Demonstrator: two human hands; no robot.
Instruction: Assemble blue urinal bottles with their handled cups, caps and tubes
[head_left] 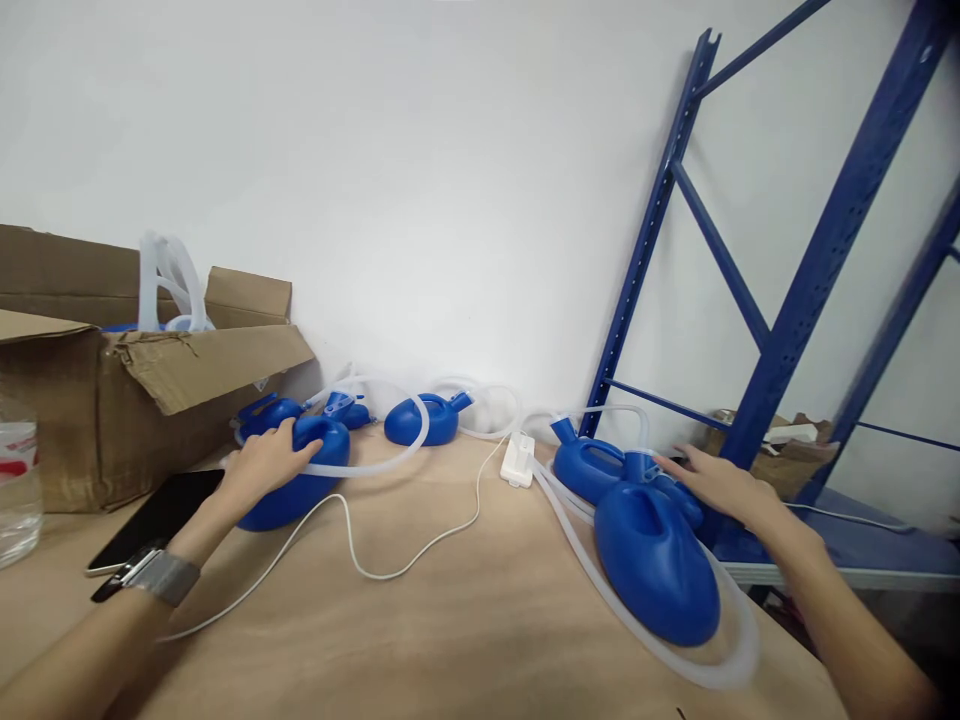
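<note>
My left hand (pixel 271 462) is closed over the handle of a blue plastic urinal bottle (pixel 281 505) on the left of the table. A clear hose curves away from that bottle. On the right, my right hand (pixel 716 485) reaches over a cluster of similar bottles, its fingers apart and slightly blurred. Its fingertips are close to the neck of the front bottle (pixel 660 570); whether they touch cannot be made out. Behind this one lies another blue bottle (pixel 589 468), with a third partly hidden under my hand. A further bottle (pixel 420 422) rests near the wall.
A cardboard box (pixel 150 420) with hoses sticking out stands at the left, beside a phone (pixel 157 515) and a clear water bottle (pixel 19 500). A white power strip (pixel 517 460) with its cable lies mid-table. Blue shelving (pixel 795 300) rises at the right.
</note>
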